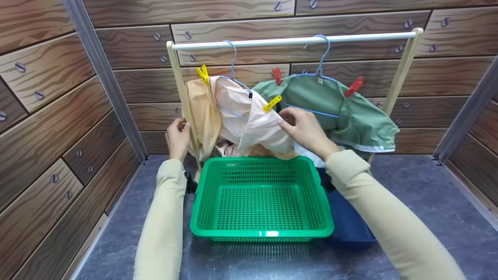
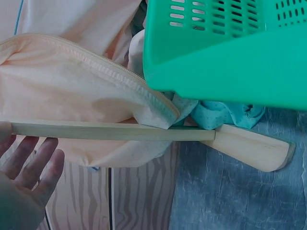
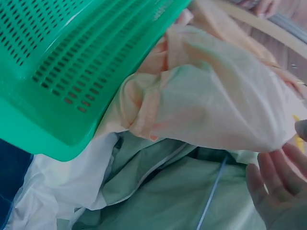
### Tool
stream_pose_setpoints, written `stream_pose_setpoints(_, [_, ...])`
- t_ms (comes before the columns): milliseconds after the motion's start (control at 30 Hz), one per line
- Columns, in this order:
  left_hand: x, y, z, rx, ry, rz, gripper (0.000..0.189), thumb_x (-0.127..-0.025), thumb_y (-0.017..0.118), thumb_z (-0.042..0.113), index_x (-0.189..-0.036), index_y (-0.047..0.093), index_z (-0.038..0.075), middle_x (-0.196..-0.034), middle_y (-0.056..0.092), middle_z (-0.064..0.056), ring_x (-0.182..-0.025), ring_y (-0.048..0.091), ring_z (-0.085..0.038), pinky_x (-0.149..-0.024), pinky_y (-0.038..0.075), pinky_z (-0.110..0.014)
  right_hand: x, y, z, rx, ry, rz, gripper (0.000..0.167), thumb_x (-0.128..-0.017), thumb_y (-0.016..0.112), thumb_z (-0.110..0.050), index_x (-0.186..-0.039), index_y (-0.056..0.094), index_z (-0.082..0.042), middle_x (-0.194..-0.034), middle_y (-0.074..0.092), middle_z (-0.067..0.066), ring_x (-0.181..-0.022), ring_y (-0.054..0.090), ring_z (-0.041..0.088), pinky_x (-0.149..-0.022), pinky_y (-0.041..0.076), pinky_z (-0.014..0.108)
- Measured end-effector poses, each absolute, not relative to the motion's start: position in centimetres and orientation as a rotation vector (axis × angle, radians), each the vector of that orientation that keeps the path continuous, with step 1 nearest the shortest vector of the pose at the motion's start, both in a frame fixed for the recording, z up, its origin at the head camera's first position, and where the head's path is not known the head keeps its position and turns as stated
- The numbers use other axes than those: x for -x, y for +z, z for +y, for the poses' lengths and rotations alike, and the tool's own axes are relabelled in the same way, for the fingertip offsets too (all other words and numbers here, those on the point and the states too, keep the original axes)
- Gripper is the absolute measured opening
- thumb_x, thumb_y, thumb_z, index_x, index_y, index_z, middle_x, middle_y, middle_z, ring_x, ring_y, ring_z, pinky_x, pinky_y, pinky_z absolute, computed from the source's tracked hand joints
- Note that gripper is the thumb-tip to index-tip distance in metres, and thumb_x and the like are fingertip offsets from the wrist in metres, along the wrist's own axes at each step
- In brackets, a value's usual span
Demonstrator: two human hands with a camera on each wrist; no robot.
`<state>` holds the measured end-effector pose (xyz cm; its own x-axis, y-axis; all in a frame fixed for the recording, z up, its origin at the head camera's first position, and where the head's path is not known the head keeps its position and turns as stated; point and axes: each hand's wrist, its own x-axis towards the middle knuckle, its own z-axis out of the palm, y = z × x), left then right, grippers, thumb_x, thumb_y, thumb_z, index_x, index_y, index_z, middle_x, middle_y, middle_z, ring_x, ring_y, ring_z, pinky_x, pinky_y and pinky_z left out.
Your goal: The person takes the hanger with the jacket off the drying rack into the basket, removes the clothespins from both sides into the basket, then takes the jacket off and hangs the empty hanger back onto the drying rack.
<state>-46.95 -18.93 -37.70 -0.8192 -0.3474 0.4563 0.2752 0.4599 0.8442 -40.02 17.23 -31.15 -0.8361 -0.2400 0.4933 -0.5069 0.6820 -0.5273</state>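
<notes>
My left hand (image 1: pixel 178 139) is at the left wooden post (image 2: pixel 110 130) of a clothes rack, with the thumb on the post and the fingers along its edge. My right hand (image 1: pixel 307 127) is at the edge of a pale pink garment (image 1: pixel 264 128), just below a yellow clothespin (image 1: pixel 272 103). Its fingertips touch the cloth, and a gap shows between thumb and index finger in the right wrist view. The garment hangs on a blue hanger (image 1: pixel 234 62). A second yellow clothespin (image 1: pixel 203 74) clips its left side, beside a peach sleeve (image 1: pixel 206 116).
A green garment (image 1: pixel 311 93) hangs at right with red clothespins (image 1: pixel 353 86). Both hangers hook over the white rail (image 1: pixel 272 42). A green basket (image 1: pixel 262 233) stands in front, a navy bin (image 1: pixel 350 225) to its right. Wood-patterned walls (image 1: pixel 46 128) enclose the table.
</notes>
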Motion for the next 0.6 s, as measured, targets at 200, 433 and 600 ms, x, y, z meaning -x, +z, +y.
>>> stream_pose_setpoints(200, [47.0,-37.8,-18.8,-0.063,-1.346,-2.151,0.021,-0.097,0.061,0.012,-0.114,0.066,0.002,-0.106,0.069,-0.015,-0.097,0.063,-0.030,-0.085,0.048,-0.041,41.4,-31.2,16.2,-0.595,1.036,-2.500,0.023,-0.100,0.060,-0.025,-0.110,0.071,-0.008,-0.104,0.069,0.005,-0.093,0.061,0.020,-0.084,0.049,0.038])
stream_pose_setpoints(433, [46.7,-37.9,-18.9,-0.063,-1.334,-2.147,0.020,-0.097,0.061,0.010,-0.113,0.067,0.001,-0.104,0.069,-0.015,-0.095,0.063,-0.030,-0.084,0.048,-0.042,42.1,-31.4,15.9,-0.533,1.140,-2.470,0.022,-0.099,0.060,-0.027,-0.105,0.071,-0.009,-0.098,0.068,0.004,-0.088,0.059,0.019,-0.079,0.047,0.035])
stream_pose_setpoints(600, [46.6,-37.7,-19.1,-0.055,-1.319,-2.158,0.020,-0.097,0.061,0.010,-0.113,0.068,0.001,-0.104,0.070,-0.015,-0.091,0.066,-0.029,-0.080,0.050,-0.040,42.4,-31.3,16.0,-0.498,1.156,-2.435,0.021,-0.100,0.060,-0.026,-0.105,0.070,-0.008,-0.093,0.067,0.005,-0.082,0.057,0.019,-0.074,0.043,0.033])
